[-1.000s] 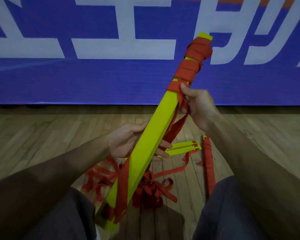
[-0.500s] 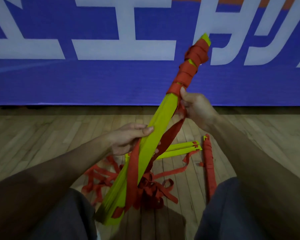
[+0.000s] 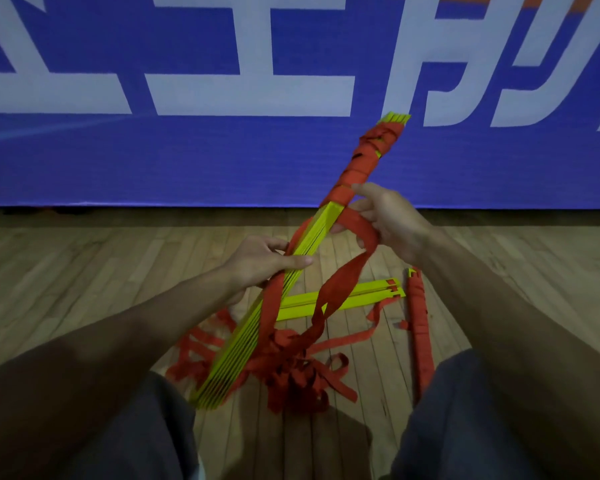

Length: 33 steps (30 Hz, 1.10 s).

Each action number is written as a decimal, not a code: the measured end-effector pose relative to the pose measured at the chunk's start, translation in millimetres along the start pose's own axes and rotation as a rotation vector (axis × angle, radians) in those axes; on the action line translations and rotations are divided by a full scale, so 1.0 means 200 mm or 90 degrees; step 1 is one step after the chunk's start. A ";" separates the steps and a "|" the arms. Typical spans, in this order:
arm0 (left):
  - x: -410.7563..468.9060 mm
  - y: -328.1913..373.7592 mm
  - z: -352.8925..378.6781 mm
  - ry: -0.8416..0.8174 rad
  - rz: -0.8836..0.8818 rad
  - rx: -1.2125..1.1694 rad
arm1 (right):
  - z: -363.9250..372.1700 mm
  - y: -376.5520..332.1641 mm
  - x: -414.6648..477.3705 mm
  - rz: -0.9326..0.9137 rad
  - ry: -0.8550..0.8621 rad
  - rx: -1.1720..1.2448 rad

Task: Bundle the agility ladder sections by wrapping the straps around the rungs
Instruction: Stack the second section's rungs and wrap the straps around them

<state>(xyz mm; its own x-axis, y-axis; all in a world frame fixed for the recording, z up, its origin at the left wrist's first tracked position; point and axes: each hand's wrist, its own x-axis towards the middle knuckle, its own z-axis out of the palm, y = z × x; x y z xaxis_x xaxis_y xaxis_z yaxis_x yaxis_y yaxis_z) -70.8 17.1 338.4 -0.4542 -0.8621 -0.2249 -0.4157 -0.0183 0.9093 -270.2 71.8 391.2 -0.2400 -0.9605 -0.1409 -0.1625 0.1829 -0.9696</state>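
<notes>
A stack of yellow ladder rungs (image 3: 312, 237) slants from my lap up to the right. Its upper end is wound in red strap (image 3: 368, 157). My left hand (image 3: 260, 261) grips the stack at its middle. My right hand (image 3: 392, 220) holds a loose red strap (image 3: 347, 271) beside the lowest winding; the strap loops down to a tangle of red straps (image 3: 291, 368) on the floor. The stack's lower end rests near my left knee.
Two loose yellow rungs (image 3: 354, 296) lie flat on the wooden floor behind the stack. A finished red-wrapped bundle (image 3: 418, 323) lies by my right knee. A blue banner wall (image 3: 187, 161) with white lettering stands close ahead. My knees frame the bottom.
The stack has rotated so its thin edges face me. My right hand has pulled the strap out to the right into a wider loop. My left hand has regripped the stack.
</notes>
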 end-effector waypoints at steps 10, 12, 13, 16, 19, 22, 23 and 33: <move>-0.03 0.03 0.04 0.124 0.125 0.122 | 0.04 0.08 0.06 0.088 0.079 0.030; -0.04 0.05 0.05 0.141 0.186 0.166 | 0.06 0.11 0.08 0.100 0.125 0.042; -0.05 0.06 0.06 0.149 0.204 0.202 | 0.07 0.12 0.09 0.099 0.146 0.049; -0.04 0.07 0.07 0.074 0.185 0.127 | 0.06 0.14 0.10 0.087 0.189 0.090; -0.05 0.07 0.06 -0.031 0.060 -0.135 | 0.02 0.13 0.11 0.064 0.191 0.115; -0.03 0.07 0.04 -0.080 0.023 -0.260 | -0.01 0.11 0.10 0.025 0.177 0.136; -0.02 0.06 0.03 -0.101 0.019 -0.284 | -0.01 0.10 0.10 0.007 0.163 0.145; -0.08 0.05 -0.01 -0.499 -0.042 -0.356 | -0.02 0.04 0.04 -0.158 -0.023 0.267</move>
<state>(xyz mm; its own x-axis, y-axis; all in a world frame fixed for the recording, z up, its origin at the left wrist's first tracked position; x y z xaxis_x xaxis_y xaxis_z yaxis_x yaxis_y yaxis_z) -66.1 29.8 351.6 -0.9249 -0.2706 -0.2672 -0.1163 -0.4677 0.8762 -277.6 66.2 382.5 -0.2076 -0.9725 0.1056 0.1901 -0.1460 -0.9709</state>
